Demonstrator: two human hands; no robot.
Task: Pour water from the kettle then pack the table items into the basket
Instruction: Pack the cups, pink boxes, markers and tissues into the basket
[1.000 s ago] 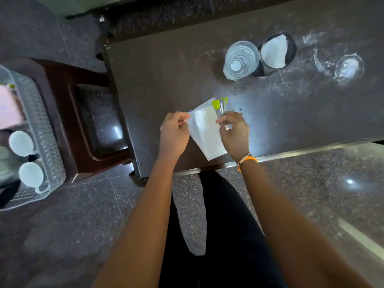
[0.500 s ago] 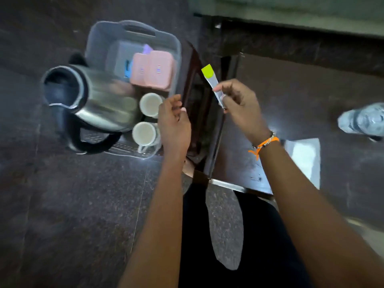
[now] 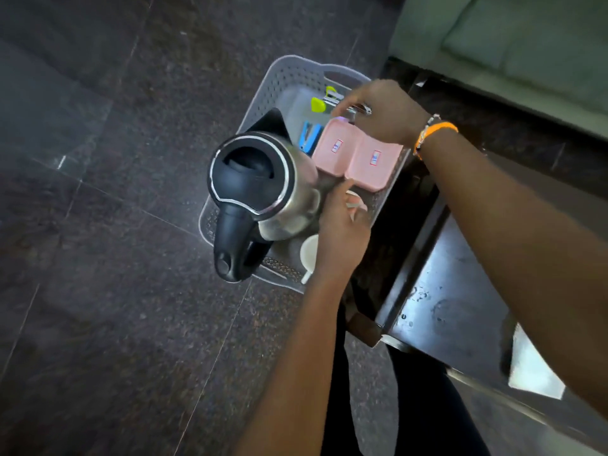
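The grey perforated basket [image 3: 283, 77] stands on the floor left of the table. Inside it are the steel kettle [image 3: 253, 189] with its black lid and handle, two pink lidded boxes [image 3: 357, 158], a blue clip-like item [image 3: 309, 134] and white cups [image 3: 309, 250], one partly under my left hand. My right hand [image 3: 378, 110] reaches over the basket's far end, its fingers pinched on the metal shaft of a green-tipped utensil [image 3: 318, 104] held low inside the basket. My left hand [image 3: 342, 232] hovers over the cups beside the kettle, fingers loosely apart, holding nothing.
The dark table [image 3: 444, 291] runs along the right with a white paper [image 3: 533, 370] lying on it. A dark wooden stool edge [image 3: 362, 327] sits between basket and table. A pale green sofa [image 3: 510, 37] is at the top right. Dark stone floor surrounds the basket.
I turned from the table toward the basket. My right hand carried the green-tipped utensil from the table down into the basket's far end; the paper stayed on the table. My left hand followed over the cups.
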